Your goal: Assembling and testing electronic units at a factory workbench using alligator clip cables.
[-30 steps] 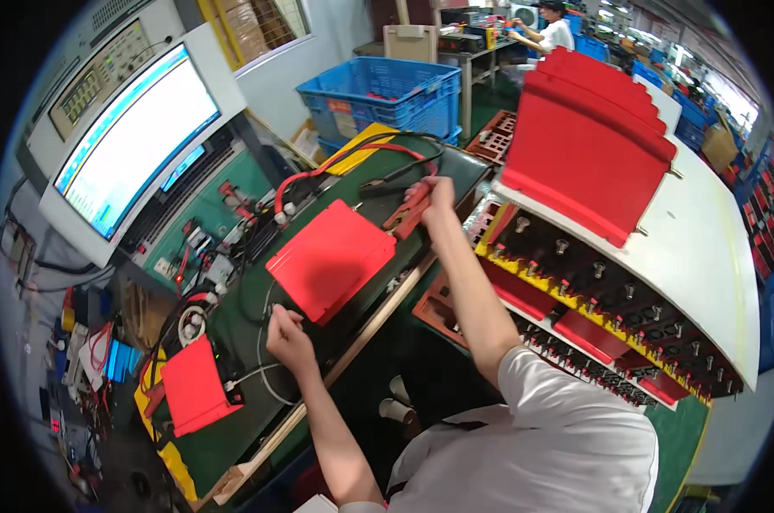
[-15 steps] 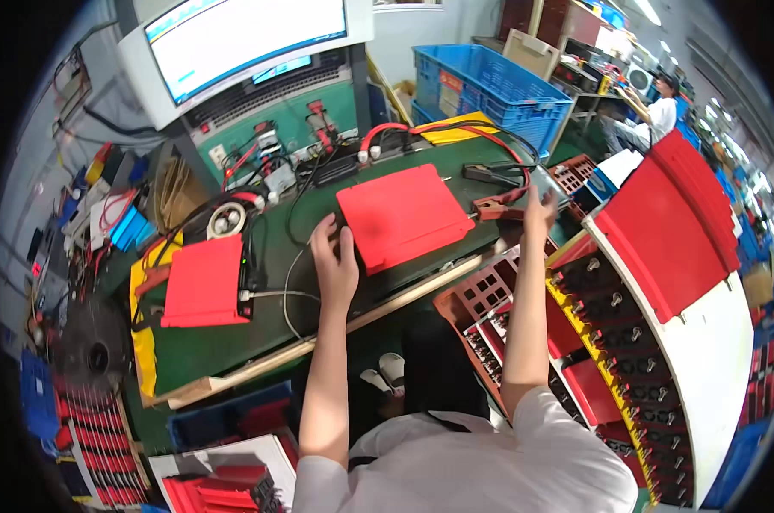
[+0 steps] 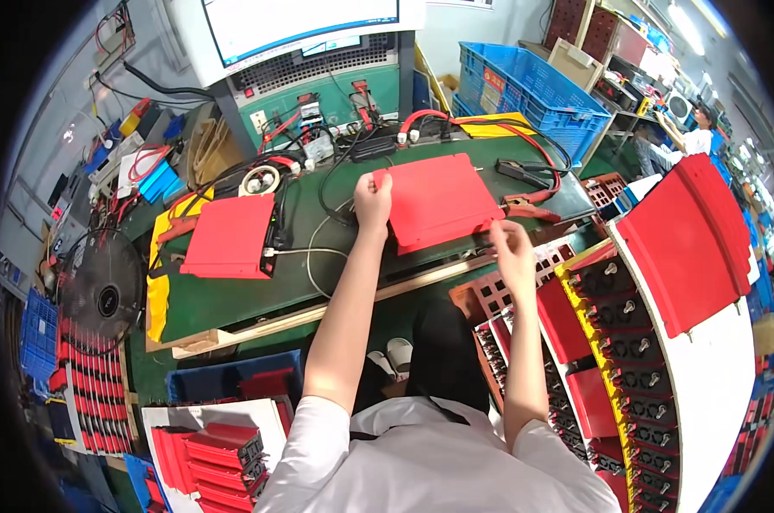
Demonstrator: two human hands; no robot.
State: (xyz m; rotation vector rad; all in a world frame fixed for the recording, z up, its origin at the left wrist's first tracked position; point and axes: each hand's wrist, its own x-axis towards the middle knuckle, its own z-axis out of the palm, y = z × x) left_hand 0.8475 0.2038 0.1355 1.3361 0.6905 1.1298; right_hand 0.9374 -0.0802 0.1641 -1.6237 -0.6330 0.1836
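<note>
A flat red metal box lies on the green bench top in front of me. My left hand is closed on its left edge, thumb and fingers at the upper left corner. At the near right corner is my right hand, fingers loosely bent and apart; whether they touch the box cannot be made out. A red clamp with a red cable is at the box's right side, and a black clamp lies just behind it. Further left sits a second red box with a grey cable plugged into its side.
Behind the bench stand a monitor and a green panel with cables. A blue crate is at the back right. To my right, a rack of red units with black fans stands close. A black round fan is at left.
My left hand has closed on the box's left edge. My right hand has left the red clamp and come nearer, to the box's near right corner. The whole view has shifted.
</note>
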